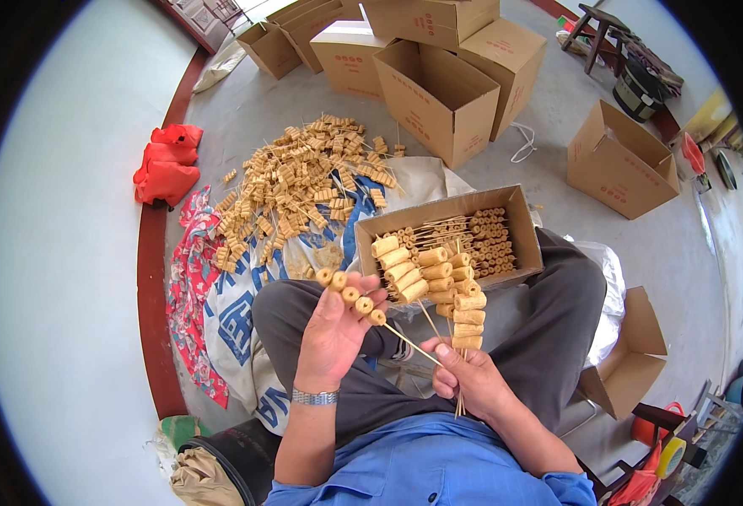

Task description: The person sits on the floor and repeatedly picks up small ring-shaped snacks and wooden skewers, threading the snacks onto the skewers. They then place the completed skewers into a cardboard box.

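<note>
My left hand (331, 331), with a metal watch band at the wrist, is closed around a skewer of golden tube-shaped rolls (350, 295). The bare stick of this skewer slants down to my right hand (471, 381), whose thumb and fingers grip a bunch of skewers (468, 318) by their sticks. Rolls on that bunch point up and away from me, partly overlapping a cardboard box (519, 229) between my legs. Inside the box, similar skewers lie stacked in rows, some end-on. Beyond my left knee, a loose heap of skewered rolls (296, 185) covers part of a white-and-blue sack (235, 325).
Several cardboard boxes (429, 101) stand at the far side, and another open box (620, 160) is at the right. A red bag (167, 164) leans by the left wall. Near my left hip is a black bucket (241, 455); a small stool (595, 38) stands far right.
</note>
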`<state>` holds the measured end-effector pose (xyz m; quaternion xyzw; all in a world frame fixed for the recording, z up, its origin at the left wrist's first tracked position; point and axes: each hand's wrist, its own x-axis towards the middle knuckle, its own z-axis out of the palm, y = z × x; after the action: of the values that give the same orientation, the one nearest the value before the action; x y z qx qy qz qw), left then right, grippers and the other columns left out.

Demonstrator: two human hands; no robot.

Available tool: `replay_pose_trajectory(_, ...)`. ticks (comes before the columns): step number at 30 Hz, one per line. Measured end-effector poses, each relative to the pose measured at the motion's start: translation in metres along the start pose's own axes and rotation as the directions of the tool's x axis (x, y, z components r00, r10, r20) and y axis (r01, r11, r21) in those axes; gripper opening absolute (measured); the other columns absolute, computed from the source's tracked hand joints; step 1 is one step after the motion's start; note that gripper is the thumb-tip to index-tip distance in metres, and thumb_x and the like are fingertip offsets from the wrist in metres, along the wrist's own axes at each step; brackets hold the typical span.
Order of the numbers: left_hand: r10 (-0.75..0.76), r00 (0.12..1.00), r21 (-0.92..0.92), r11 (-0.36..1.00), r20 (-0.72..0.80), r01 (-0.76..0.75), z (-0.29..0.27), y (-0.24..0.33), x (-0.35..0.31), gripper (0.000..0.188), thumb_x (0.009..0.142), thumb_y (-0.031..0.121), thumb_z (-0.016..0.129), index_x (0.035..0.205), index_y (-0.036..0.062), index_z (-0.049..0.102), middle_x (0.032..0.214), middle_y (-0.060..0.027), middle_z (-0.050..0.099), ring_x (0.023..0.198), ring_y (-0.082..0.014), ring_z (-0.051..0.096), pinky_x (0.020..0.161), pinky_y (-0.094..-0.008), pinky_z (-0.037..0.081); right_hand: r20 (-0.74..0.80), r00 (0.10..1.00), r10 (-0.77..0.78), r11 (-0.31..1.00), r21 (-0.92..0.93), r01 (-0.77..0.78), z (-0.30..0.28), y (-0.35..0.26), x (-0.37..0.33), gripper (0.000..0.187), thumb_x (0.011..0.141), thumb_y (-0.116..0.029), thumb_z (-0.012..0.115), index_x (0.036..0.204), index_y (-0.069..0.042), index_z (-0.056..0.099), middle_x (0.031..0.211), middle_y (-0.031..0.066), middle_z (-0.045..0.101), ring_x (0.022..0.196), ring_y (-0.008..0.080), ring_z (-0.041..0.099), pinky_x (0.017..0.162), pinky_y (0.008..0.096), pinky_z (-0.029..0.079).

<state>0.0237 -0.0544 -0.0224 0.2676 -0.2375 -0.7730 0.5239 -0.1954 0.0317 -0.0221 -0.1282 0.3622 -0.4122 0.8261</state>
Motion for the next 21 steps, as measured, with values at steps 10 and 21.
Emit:
replay_pose_trajectory(10,-0.010,0.999,0.015,1.000,-0.052,0.011,0.027,-0.020,0.005,0.049,0.099,0.025,0.057,0.139,0.0029,0.042,0.129,-0.0111,0.056,0.119,-0.0237,0.056,0.102,-0.0424,0.047,-0.003,0.986,-0.166,0.862,-0.487,0.144,-0.013,0.012,-0.001,0.035,0.105,-0.027,0.049,0.131,-0.005,0.057,0.081,0.0006,0.065,0.074,0.0076,0.059,0.071,0.0242,0.053)
replay_pose_trajectory(21,0.066,0.977,-0.086,0.993,-0.201,-0.085,0.017,-0.016,0.007,0.039,0.098,0.024,0.050,0.128,-0.0010,0.046,0.116,-0.0127,0.058,0.102,-0.0234,0.058,0.094,-0.0395,0.049,0.039,0.994,-0.107,0.901,-0.420,0.113,-0.010,0.002,0.000,0.047,0.106,-0.038,0.042,0.137,-0.004,0.048,0.095,0.0052,0.065,0.083,0.0111,0.062,0.071,0.0252,0.054)
